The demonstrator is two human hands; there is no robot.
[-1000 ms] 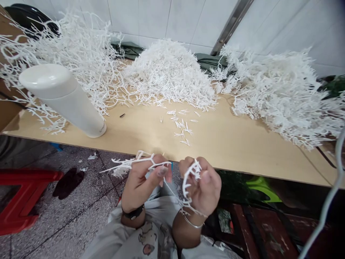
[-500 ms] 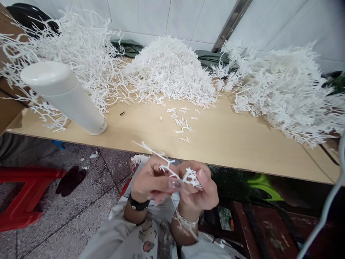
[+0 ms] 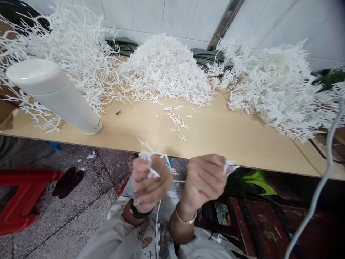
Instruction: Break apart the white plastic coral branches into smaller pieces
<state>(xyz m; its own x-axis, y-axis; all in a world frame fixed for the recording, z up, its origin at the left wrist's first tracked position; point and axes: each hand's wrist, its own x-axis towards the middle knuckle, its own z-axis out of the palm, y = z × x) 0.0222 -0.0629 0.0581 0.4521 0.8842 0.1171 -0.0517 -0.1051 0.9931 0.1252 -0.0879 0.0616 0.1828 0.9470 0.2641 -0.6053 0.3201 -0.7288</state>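
Thin white plastic branch piece [image 3: 150,163], twiggy w/ short spiky offshoots and a long bare stem hanging down over the lap, sits in the left hand [image 3: 149,183]. Left hand is curled into a loose fist around it, knuckles up, black watch at the wrist. Right hand [image 3: 205,178] is also fisted, pinching a small white tuft [image 3: 229,166] betw. thumb and fingers at its far side; silver bangle on the wrist. The two hands are near each other but apart, both held below the near edge of the counter [image 3: 221,140], over the lap.

Counter is smooth pale wood, straight front edge, w/ bare room in the middle. On it: a glossy white cylindrical flask [image 3: 54,95] at left, leaning in the wide view; a tangled heap of long white branches [image 3: 67,54] behind it; a dense mound of short snipped bits [image 3: 165,68] at centre back; a bristly pile [image 3: 275,86] at right, running to the counter's right end. A few loose bits [image 3: 178,122] are scattered in front of the mound.

Speckled grey floor at left w/ a red stool [image 3: 24,198].
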